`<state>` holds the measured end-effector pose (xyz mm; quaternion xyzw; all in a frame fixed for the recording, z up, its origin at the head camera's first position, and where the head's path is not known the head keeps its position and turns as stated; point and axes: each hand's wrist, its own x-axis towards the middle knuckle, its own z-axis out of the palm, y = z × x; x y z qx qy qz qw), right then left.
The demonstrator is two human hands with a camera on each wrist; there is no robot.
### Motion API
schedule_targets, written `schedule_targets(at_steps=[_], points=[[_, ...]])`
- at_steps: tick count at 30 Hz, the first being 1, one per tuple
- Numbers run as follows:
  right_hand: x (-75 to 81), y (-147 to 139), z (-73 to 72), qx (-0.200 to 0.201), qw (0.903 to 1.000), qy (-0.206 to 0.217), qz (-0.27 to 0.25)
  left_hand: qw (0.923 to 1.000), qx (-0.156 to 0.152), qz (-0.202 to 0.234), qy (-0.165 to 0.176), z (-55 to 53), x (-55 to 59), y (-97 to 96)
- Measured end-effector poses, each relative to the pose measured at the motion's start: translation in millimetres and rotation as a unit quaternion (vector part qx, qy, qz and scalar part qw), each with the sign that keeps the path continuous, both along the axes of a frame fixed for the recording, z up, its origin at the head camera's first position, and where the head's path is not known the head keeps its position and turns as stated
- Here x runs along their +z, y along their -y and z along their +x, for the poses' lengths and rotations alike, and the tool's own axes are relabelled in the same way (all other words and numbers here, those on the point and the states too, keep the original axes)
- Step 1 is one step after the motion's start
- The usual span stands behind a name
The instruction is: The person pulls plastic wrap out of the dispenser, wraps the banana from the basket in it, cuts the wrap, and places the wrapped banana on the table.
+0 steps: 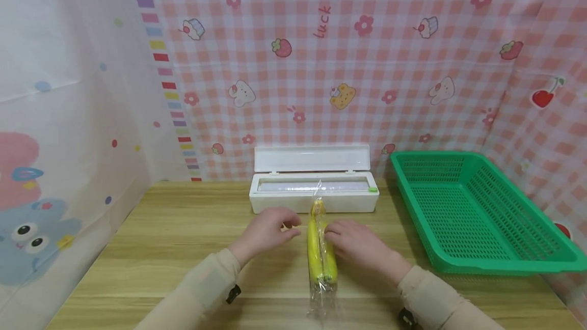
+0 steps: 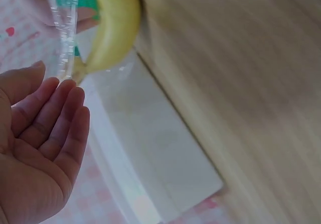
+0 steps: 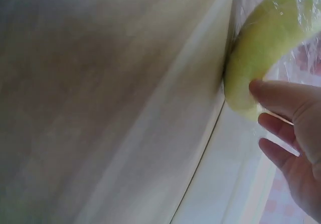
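Note:
A small bunch of yellow bananas (image 1: pixel 314 248), covered in clear plastic film (image 1: pixel 323 294), lies on the wooden table with its stem pointing away from me. Film sticks out past both ends in crinkled tails. My left hand (image 1: pixel 271 230) hovers just left of the bananas, fingers loosely bent around nothing; its bare palm (image 2: pixel 37 169) shows in the left wrist view. On the other side, my right hand (image 1: pixel 355 241) touches the bananas' right flank. In the right wrist view, the thumb tip (image 3: pixel 257 88) rests against the film-covered banana (image 3: pixel 251 58), other fingers loosely bent.
Behind the bananas stands a white film dispenser box (image 1: pixel 314 203), its lid (image 1: pixel 312 159) raised and a roll inside. A green plastic basket (image 1: pixel 415 218) sits at the right. Patterned cloth (image 1: pixel 298 75) hangs behind and at both sides of the wooden table (image 1: pixel 183 228).

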<state>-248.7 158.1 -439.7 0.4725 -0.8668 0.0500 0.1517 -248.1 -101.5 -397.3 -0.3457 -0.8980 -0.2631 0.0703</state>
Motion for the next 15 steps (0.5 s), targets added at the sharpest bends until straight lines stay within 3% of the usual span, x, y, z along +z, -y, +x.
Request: schedule_targets(at_steps=[4, 7, 9, 12, 15], points=[[2.8, -5.2, -4.8, -0.004, 0.9941, 0.084, -0.068, 0.9999, 0.008, -0.002, 0.010, -6.9, -8.9, 3.0], [4.9, -9.4, -8.3, -0.044, 0.9788, 0.158, -0.122, 0.9995, 0.020, 0.004, 0.024, -11.4, -15.4, 4.9], [6.5, -10.9, -10.6, -0.079, 0.9610, 0.209, -0.163, 0.9987, 0.032, 0.014, 0.037, -14.3, -19.4, 5.1], [8.7, -10.5, -14.5, -0.119, 0.9245, 0.279, -0.232, 0.9952, 0.053, 0.041, 0.071, -18.6, -24.3, 3.5], [10.1, -8.4, -18.7, -0.150, 0.8936, 0.320, -0.277, 0.9879, 0.073, 0.080, 0.112, -22.2, -27.8, 0.6]])
